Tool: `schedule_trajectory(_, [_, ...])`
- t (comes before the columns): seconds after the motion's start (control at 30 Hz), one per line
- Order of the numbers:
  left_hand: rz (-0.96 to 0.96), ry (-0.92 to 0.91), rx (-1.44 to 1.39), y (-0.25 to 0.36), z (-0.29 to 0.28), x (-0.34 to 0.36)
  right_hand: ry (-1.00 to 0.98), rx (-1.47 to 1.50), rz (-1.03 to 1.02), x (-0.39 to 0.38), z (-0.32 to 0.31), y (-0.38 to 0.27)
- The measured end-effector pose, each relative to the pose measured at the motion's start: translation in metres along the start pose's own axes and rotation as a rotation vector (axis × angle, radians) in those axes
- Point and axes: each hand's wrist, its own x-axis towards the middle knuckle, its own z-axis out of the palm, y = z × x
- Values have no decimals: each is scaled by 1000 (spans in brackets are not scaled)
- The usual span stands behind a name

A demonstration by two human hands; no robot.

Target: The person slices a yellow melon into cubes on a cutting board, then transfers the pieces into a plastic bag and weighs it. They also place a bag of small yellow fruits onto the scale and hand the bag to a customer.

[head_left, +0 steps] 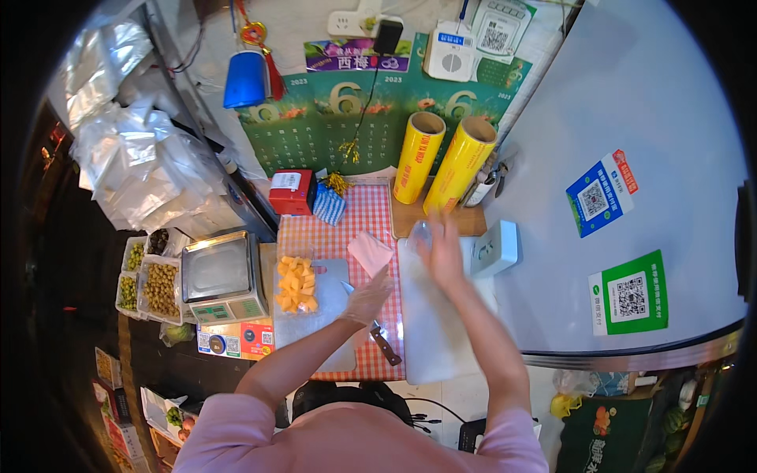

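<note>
My left hand, in a thin clear glove, is open with its fingers stretched out. It hovers beside a pink folded cloth and above a knife with a brown handle, whose blade it partly hides. Left of it, orange fruit chunks fill a clear tray on a grey cutting board. My right hand is raised over the far end of a white cutting board, its fingers smeared by motion. Something clear and crumpled shows beside its fingers; whether it is held is unclear.
Two yellow film rolls stand on a wooden board at the back. A pale blue box is at right. To the left are a scale, olive-coloured fruit in tubs and hanging plastic bags. A red box sits behind.
</note>
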Motion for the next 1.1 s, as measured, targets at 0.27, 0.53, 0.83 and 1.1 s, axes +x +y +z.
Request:
schedule_trajectory(0.27, [-359, 200, -672, -37, -76, -151, -200, -344, 14, 195, -6, -13])
schedule_trajectory(0.53, [-209, 267, -1029, -46, -89, -194, -18, -109, -149, 151, -113, -134])
schedule_trajectory(0.83, [75, -176, -1810, 75, -92, -185, 155, 520, -115, 43, -215, -251])
schedule_trajectory(1.1, [-297, -597, -1341, 106, -47, -235, -321, 2139, 431, -91, -105, -201])
